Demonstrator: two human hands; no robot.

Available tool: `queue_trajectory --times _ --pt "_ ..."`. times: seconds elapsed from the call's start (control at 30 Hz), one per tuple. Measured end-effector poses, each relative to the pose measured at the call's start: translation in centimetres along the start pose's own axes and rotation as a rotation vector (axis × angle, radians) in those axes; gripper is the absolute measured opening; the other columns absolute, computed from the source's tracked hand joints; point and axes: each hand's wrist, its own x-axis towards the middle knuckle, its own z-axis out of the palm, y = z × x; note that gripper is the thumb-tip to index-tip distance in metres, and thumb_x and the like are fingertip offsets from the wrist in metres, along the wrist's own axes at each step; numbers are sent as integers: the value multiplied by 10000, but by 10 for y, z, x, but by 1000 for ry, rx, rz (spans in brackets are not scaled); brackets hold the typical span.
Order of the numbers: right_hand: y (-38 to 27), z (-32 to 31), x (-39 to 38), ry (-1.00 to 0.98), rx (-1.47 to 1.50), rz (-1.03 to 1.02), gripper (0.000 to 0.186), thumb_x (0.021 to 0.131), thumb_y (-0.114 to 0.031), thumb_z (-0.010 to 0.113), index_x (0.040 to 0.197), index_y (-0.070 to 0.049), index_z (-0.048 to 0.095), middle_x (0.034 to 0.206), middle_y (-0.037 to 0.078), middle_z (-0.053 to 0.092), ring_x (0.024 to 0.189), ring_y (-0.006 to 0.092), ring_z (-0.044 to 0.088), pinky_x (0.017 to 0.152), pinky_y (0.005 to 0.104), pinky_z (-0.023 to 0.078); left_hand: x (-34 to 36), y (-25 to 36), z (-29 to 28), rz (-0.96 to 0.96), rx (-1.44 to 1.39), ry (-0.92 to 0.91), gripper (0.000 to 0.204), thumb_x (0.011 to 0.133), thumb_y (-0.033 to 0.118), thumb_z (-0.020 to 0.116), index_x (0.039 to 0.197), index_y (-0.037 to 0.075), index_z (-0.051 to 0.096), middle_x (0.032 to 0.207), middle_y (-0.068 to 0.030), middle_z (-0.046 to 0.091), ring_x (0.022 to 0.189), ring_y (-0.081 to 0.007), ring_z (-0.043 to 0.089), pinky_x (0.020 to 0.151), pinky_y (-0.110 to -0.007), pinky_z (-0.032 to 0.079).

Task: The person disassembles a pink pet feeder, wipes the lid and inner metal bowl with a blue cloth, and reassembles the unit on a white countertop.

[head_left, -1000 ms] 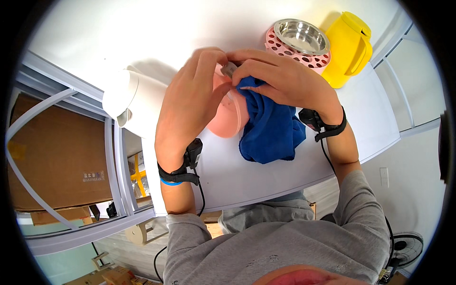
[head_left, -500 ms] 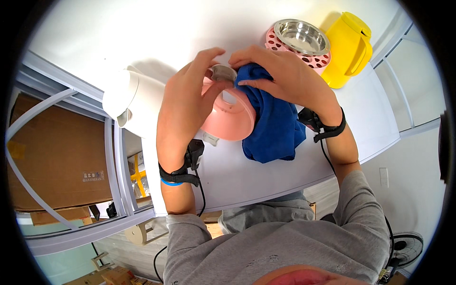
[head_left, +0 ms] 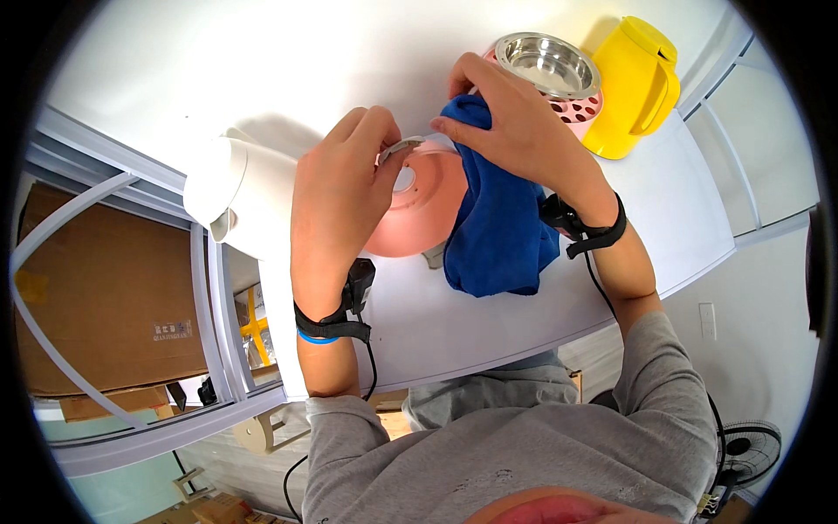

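Note:
My left hand [head_left: 345,196] has its fingers closed on a small grey piece [head_left: 397,150] at the upper rim of a pink round plastic part [head_left: 417,216], which has a pale opening or disc in its middle. My right hand [head_left: 519,140] grips a bunched blue cloth [head_left: 496,249], which hangs over the right side of the pink part and down onto the white table [head_left: 454,341]. A grey item [head_left: 434,258] shows slightly from under the pink part, too hidden to name.
A white appliance [head_left: 236,196] stands at the left. At the back right are a steel bowl [head_left: 547,61] on a pink perforated base [head_left: 580,113] and a yellow jug [head_left: 628,87]. A white-framed shelf with cardboard boxes [head_left: 113,279] borders the left; a black fan [head_left: 746,454] is low at right.
My right hand has lifted upward with the cloth, away from my left hand. My left hand has shifted slightly lower, and more of the pink part's middle shows between them.

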Motion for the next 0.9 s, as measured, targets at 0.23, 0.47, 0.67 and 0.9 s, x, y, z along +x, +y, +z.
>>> queue_trajectory --times 0.23,0.47,0.67,0.9 --pt "-5 0 -6 -190 198 -20 364 976 -249 803 1272 -51 732 1152 132 716 1091 333 698 971 424 551 -2 1 1 -33 -24 -23 189 948 80 793 968 35 610 866 -136 706 703 -334 658 629 -405 513" --pt "15 7 -5 -258 119 -115 321 1015 -178 716 1314 -64 749 1193 158 733 1114 379 697 994 447 549 -3 -1 4 -44 -77 -42 201 954 113 806 976 19 629 828 -179 729 696 -353 696 634 -400 536" --pt "2 -1 -6 -292 34 -29 308 1028 -172 708 1319 -81 747 1201 131 735 1114 346 692 978 426 550 -2 1 5 -53 -17 -61 197 962 120 803 962 21 632 825 -178 735 717 -362 716 642 -402 547" --pt "-7 -7 -3 -175 137 -112 361 1002 -245 766 1319 -77 738 1229 127 743 1141 336 699 1001 395 555 -3 -5 7 -20 -13 -27 192 964 130 799 961 25 637 824 -166 741 710 -365 711 622 -405 531"
